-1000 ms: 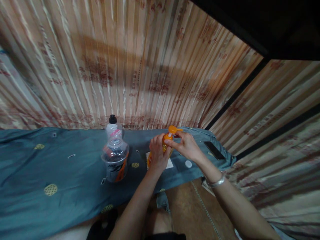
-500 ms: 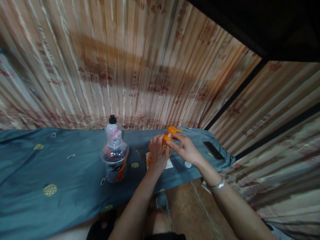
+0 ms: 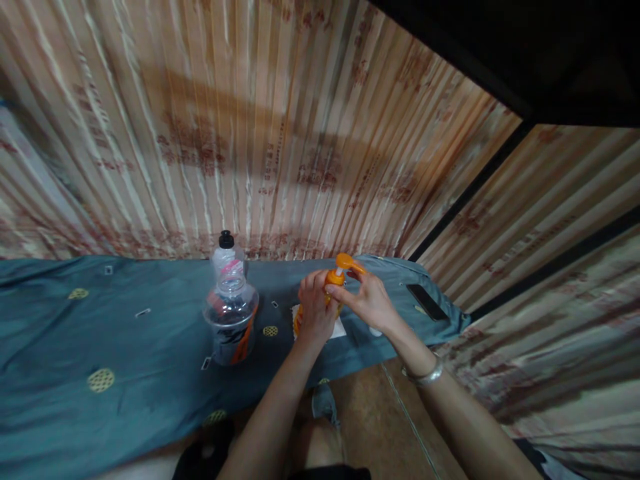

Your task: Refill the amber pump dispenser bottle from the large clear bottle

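Hands hide most of the orange bottle (image 3: 331,288): left hand (image 3: 314,310) wraps its body, right hand (image 3: 369,300) pinches the pump (image 3: 346,263). Label unreadable; phone (image 3: 427,301) lies at 3 o'clock.

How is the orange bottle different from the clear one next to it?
The orange pump bottle is small and held in both hands; the clear bottle is bigger and stands alone. The orange pump bottle has a pump spout; the clear bottle has a black cap. Both stand upright on the blue cloth.
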Action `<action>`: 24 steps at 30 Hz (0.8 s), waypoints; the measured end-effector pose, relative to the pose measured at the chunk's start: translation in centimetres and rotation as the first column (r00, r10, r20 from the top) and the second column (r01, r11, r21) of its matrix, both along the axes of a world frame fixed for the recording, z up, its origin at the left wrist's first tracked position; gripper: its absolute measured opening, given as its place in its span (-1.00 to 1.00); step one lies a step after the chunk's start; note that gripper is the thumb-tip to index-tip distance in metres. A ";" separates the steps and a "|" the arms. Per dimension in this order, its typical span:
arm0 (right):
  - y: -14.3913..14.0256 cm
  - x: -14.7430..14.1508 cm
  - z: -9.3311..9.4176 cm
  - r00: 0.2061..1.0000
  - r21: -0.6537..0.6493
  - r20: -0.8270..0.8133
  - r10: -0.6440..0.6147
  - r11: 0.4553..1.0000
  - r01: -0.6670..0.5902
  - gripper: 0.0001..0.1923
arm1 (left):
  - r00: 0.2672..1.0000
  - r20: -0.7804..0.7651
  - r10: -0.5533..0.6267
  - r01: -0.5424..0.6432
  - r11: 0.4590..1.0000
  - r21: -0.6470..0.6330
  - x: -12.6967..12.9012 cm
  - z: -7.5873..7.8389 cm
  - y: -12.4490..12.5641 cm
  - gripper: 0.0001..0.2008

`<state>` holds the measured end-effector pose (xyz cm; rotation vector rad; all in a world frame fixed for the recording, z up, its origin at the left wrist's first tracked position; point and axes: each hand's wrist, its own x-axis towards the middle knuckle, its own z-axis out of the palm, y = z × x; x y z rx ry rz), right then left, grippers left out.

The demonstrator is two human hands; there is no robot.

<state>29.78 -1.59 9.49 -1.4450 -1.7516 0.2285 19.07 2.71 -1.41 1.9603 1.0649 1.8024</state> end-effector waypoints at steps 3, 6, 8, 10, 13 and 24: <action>-0.1 0.6 0.1 0.997 -0.072 0.027 0.066 0.995 -0.064 -0.68 | 1.000 0.001 -0.002 0.002 1.000 0.014 0.0 -0.1 0.0 -0.64; 0.1 0.4 0.0 1.000 -0.054 0.014 -0.012 0.998 0.013 -0.63 | 1.000 -0.002 -0.008 0.008 1.000 0.026 0.0 -0.2 -0.2 -0.56; 0.2 -0.1 -0.1 0.995 -0.024 0.000 -0.103 0.994 0.103 -0.56 | 1.000 -0.010 -0.011 0.011 1.000 0.027 -0.1 -0.2 -0.3 -0.51; 0.1 -0.4 -0.1 0.989 -0.011 -0.001 -0.147 0.989 0.147 -0.53 | 1.000 -0.024 -0.013 0.013 1.000 0.019 -0.2 -0.1 -0.4 -0.48; -0.1 -0.3 0.2 0.998 -0.016 0.013 -0.069 0.997 0.069 -0.49 | 0.999 -0.037 -0.014 0.014 1.000 0.007 -0.3 0.0 -0.4 -0.48; -0.2 -0.4 0.3 0.993 0.008 0.058 -0.102 0.995 0.102 -0.50 | 1.000 -0.005 -0.030 0.030 0.999 0.029 -0.2 -0.3 -0.4 -0.44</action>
